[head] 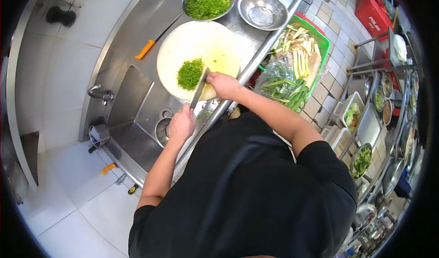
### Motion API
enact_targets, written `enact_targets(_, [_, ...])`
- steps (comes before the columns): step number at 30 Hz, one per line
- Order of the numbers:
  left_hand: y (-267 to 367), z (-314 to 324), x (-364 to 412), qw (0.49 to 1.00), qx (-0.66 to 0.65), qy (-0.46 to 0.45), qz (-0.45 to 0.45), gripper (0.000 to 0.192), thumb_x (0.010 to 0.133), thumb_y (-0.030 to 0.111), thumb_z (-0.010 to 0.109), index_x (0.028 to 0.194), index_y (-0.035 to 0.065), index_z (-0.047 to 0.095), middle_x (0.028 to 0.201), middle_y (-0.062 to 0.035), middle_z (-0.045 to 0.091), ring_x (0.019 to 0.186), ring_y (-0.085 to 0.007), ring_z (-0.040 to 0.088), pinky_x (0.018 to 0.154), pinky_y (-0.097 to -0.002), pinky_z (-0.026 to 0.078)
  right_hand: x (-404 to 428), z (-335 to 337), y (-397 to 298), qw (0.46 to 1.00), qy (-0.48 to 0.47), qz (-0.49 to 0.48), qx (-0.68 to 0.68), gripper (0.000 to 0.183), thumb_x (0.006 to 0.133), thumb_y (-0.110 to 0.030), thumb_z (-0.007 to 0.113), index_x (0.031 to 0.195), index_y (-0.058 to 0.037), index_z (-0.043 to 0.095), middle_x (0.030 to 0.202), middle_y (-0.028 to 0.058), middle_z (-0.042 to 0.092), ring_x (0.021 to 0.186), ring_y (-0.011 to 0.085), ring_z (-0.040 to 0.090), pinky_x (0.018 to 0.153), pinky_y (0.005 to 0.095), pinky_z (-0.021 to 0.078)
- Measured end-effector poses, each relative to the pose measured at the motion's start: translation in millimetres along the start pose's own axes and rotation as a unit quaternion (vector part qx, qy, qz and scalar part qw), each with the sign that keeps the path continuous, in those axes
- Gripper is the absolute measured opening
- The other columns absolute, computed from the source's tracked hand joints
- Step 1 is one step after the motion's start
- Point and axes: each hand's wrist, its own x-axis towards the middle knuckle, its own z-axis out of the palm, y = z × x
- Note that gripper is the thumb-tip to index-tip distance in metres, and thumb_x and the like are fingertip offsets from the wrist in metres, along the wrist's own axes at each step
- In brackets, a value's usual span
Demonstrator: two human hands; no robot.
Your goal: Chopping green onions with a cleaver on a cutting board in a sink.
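Note:
My left hand (181, 124) is closed around the handle end of a broad-bladed kitchen knife (199, 90); the handle itself is hidden in the fist. At the far end of the blade, the fingers of my right hand (223, 85) are curled against the metal. The blade stands over a thick round white chopping board (175, 47), along the right side of a small heap of finely chopped green herbs or scallion greens (189, 75). Greenish wet stains mark the board to the right of the blade.
Beyond the board stand a metal bowl of chopped greens (207, 2) and a perforated metal strainer bowl (263, 11). An orange-handled knife (145, 49) lies to the left. A sink (125, 100) adjoins the board. Scallions (301, 60) fill a green crate (325, 48) at right.

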Motion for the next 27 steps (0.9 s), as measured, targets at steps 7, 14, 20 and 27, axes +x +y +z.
enact_targets(7, [-0.8, 0.7, 5.1, 1.0, -0.004, -0.023, -0.007, 0.025, 0.105, 0.029, 0.049, 0.113, 0.0064, 0.055, 0.092, -0.0329, 0.07, 0.089, -0.0534, 0.068, 0.08, -0.0636, 0.051, -1.7, 0.1, 1.6, 1.0, 0.013, 0.022, -0.004, 0.035, 0.074, -0.008, 0.074, 0.107, -0.0021, 0.064, 0.112, 0.0164, 0.065, 0.109, 0.0338, 0.065, 0.097, 0.0418, 0.0539])
enact_targets(14, [-0.3, -3.3, 4.8, 1.0, 0.0, -0.017, 0.007, 0.024, 0.104, 0.028, 0.049, 0.114, 0.0071, 0.055, 0.094, -0.0309, 0.07, 0.089, -0.0526, 0.067, 0.08, -0.063, 0.052, -0.7, -0.5, 0.5, 0.999, 0.017, 0.012, -0.047, 0.036, 0.074, -0.01, 0.075, 0.108, -0.0025, 0.066, 0.112, 0.0146, 0.065, 0.109, 0.0316, 0.065, 0.097, 0.0413, 0.0534])
enact_targets(20, [-0.7, -2.6, 6.6, 1.0, 0.001, -0.029, 0.009, 0.032, 0.103, 0.03, 0.053, 0.124, 0.0067, 0.058, 0.089, -0.0333, 0.069, 0.087, -0.0526, 0.068, 0.08, -0.0622, 0.052, -3.1, 1.8, 2.8, 0.998, 0.024, 0.023, -0.054, 0.031, 0.077, -0.009, 0.072, 0.107, -0.0032, 0.066, 0.11, 0.014, 0.066, 0.109, 0.0306, 0.064, 0.096, 0.0413, 0.0527])
enact_targets(27, [2.5, 1.9, 2.3, 1.0, -0.001, -0.029, 0.006, 0.027, 0.103, 0.029, 0.053, 0.12, 0.0082, 0.058, 0.087, -0.0328, 0.069, 0.087, -0.0521, 0.068, 0.079, -0.0625, 0.052, -8.9, 4.5, 4.3, 0.997, 0.058, 0.045, -0.031, 0.017, 0.086, -0.014, 0.065, 0.101, -0.0046, 0.064, 0.106, 0.0135, 0.064, 0.105, 0.0305, 0.064, 0.093, 0.0428, 0.0524])
